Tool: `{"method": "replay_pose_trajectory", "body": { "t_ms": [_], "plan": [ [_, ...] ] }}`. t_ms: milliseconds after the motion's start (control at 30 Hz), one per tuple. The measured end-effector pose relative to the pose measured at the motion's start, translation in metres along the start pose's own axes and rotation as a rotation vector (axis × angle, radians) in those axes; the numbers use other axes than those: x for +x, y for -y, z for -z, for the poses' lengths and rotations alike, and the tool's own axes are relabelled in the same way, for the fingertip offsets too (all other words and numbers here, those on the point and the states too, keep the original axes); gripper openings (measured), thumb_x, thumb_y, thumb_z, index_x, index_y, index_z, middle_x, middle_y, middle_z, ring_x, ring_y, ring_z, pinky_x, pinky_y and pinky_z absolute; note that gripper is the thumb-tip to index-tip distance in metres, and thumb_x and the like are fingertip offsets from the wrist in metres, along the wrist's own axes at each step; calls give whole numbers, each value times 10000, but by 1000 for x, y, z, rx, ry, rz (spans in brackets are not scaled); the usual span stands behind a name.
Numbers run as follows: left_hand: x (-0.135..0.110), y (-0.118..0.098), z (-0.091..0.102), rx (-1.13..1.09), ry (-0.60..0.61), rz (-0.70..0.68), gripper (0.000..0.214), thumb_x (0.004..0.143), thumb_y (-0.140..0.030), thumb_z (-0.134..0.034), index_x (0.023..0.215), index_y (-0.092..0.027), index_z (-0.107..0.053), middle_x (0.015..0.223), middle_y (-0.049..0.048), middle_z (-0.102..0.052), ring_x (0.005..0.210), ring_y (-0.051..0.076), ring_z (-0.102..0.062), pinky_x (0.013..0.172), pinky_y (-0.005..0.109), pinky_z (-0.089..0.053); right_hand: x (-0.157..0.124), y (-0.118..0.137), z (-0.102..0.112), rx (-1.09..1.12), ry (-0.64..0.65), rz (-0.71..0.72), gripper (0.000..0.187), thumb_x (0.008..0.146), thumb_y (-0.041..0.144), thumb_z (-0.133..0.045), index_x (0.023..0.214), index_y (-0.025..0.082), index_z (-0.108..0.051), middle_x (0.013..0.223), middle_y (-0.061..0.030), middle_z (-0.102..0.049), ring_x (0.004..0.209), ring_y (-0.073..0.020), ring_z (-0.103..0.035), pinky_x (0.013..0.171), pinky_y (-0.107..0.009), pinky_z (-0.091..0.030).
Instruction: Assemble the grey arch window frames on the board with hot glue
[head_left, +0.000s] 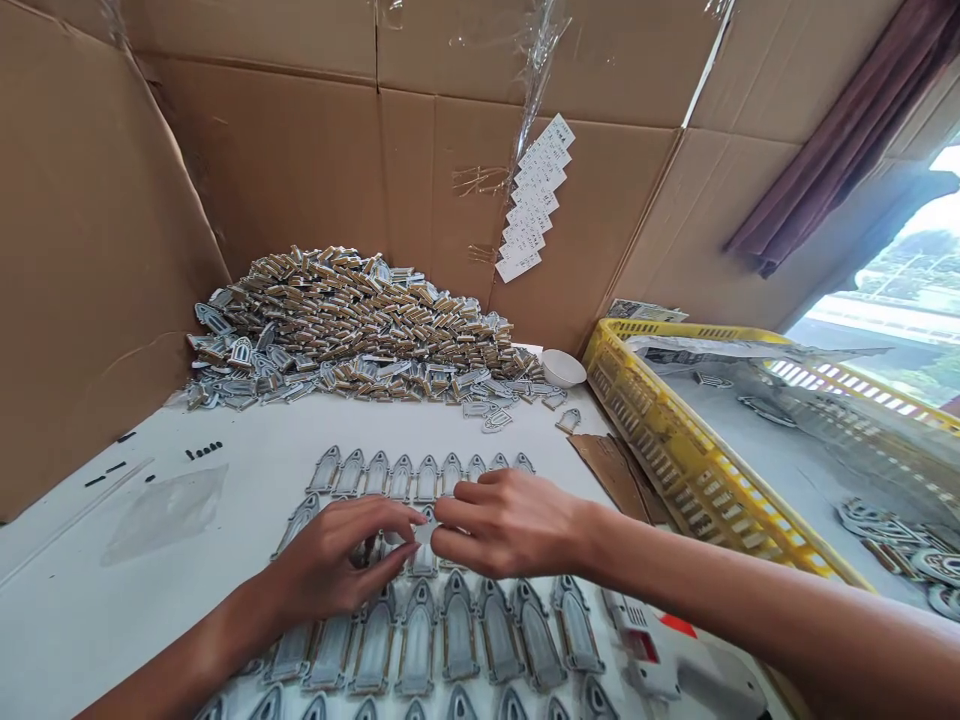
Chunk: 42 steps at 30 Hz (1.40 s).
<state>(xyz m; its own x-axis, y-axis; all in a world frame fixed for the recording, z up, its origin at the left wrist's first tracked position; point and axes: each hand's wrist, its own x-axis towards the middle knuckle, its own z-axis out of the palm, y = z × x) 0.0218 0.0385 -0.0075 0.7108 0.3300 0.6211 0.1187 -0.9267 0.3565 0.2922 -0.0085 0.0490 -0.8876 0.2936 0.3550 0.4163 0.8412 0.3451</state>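
Rows of small grey arched window-shaped pieces (460, 630) lie on the white tabletop in front of me. Over the middle row my left hand (349, 550) is curved, its thumb and forefinger apart at the tips, with arched pieces just beneath. Facing it, my right hand (502, 525) has its fingers bent and pressed together close to the left fingertips. What the right fingers pinch, if anything, is too small and hidden to make out. Both hands cover part of the middle row. Beyond them runs a farther row of arched pieces (427, 478).
A large stacked heap of the same pieces (360, 320) stands against the cardboard wall (300, 160). To the right are a white bowl (562, 368), a yellow crate (675, 440) and a white-and-grey tool (652, 660). A clear plastic bag (165, 510) lies left.
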Motion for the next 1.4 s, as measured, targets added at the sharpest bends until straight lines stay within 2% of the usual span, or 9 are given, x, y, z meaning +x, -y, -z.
{"method": "replay_pose_trajectory", "body": {
  "t_ms": [67,200,333,567,733,1000,1167,1400],
  "plan": [
    [0,1,-1,-6,-9,0,165,1000,-83,-683,1106,-210,-686,1010,54,-830,839,163,-812,784,242,-656,0,0,0,0,6,-3,202,1131,157,-453,980,194,-582,808,23,-584,648,-132,-498,486,-329,-278],
    [0,4,-2,-33,-20,-13,181,1044,-80,-640,1171,-204,-680,1056,58,-835,934,159,-823,866,225,-658,0,1,1,-24,15,-3,179,1126,143,-458,995,194,-568,812,26,-581,645,-126,-497,491,-326,-267],
    [2,5,-3,-14,-77,-7,149,1073,-120,-629,1179,-209,-684,1115,59,-839,986,154,-828,908,205,-649,1,1,3,-40,-15,-19,193,1125,139,-452,974,201,-555,805,25,-577,633,-132,-491,485,-340,-261],
    [2,5,-3,51,-162,59,102,1090,-226,-644,1173,-232,-703,961,-7,-831,808,123,-806,780,184,-641,2,2,0,-52,15,-30,148,1118,151,-483,991,199,-539,830,24,-586,645,-126,-493,486,-338,-237],
    [2,5,-1,25,-154,48,113,1071,-164,-657,1152,-227,-704,970,17,-814,863,151,-789,790,232,-640,0,4,-6,-39,26,-14,169,1109,148,-506,951,199,-539,818,30,-595,635,-122,-495,494,-341,-245],
    [1,9,0,32,-132,5,275,1058,-70,-612,1264,-220,-715,1121,68,-824,1042,190,-797,920,292,-661,-1,4,-9,-35,37,-10,185,1102,146,-528,926,201,-538,788,42,-601,616,-114,-497,507,-340,-241],
    [-2,15,0,30,-130,31,350,1074,-41,-547,1336,-220,-695,1212,75,-814,1135,186,-772,1002,312,-636,0,-5,-4,-140,-59,-2,232,1082,131,-556,862,204,-541,746,41,-583,594,-122,-458,513,-333,-251],
    [-3,16,3,1,-156,60,271,1052,-80,-636,1245,-241,-737,1097,52,-822,1002,186,-772,861,295,-646,0,-17,14,-326,-211,-17,207,1052,188,-628,851,202,-582,847,-2,-661,641,-142,-435,545,-334,-247]
  ]
}}
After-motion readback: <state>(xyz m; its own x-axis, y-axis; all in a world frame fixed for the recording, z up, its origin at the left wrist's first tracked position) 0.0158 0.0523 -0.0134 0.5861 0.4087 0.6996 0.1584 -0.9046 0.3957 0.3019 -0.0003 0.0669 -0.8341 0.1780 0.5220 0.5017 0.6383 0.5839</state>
